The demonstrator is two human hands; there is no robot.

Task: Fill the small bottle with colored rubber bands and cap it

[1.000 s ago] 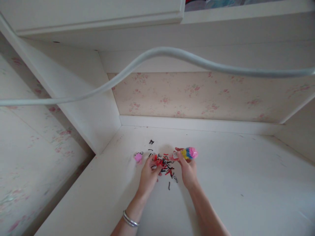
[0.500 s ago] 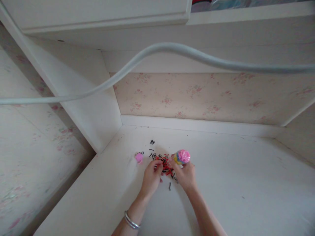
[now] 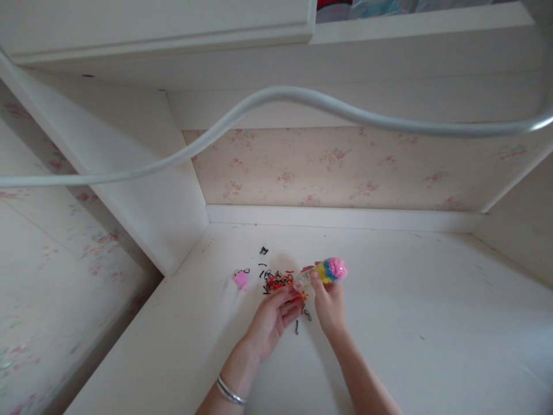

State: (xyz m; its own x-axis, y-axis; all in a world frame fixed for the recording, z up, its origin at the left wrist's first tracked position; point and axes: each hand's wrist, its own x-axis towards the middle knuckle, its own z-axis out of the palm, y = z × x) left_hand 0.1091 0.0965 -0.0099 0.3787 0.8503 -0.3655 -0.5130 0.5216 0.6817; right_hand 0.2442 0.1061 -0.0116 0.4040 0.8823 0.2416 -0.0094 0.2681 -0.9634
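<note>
My right hand grips a clear plastic bottle, tilted with its narrow end towards my left hand. Pink, blue and yellow layers fill the bottle's rounded far end. My left hand is cupped by the narrow end, its fingers apart. A few red and yellow bits show at its fingertips; whether they rest on the fingers or the table I cannot tell. Just beyond the left hand lies a pile of small red and black rubber bands.
A small pink item with a black band beside it lies left of the pile. More black bands lie behind it. The white tabletop meets a floral-papered back wall. A pale curved tube crosses above, under a cabinet.
My right hand has tipped the bottle over, its rounded end swinging right and its narrow end showing. My left hand has left the pile, moved right to the bottle, and opened its fingers.
</note>
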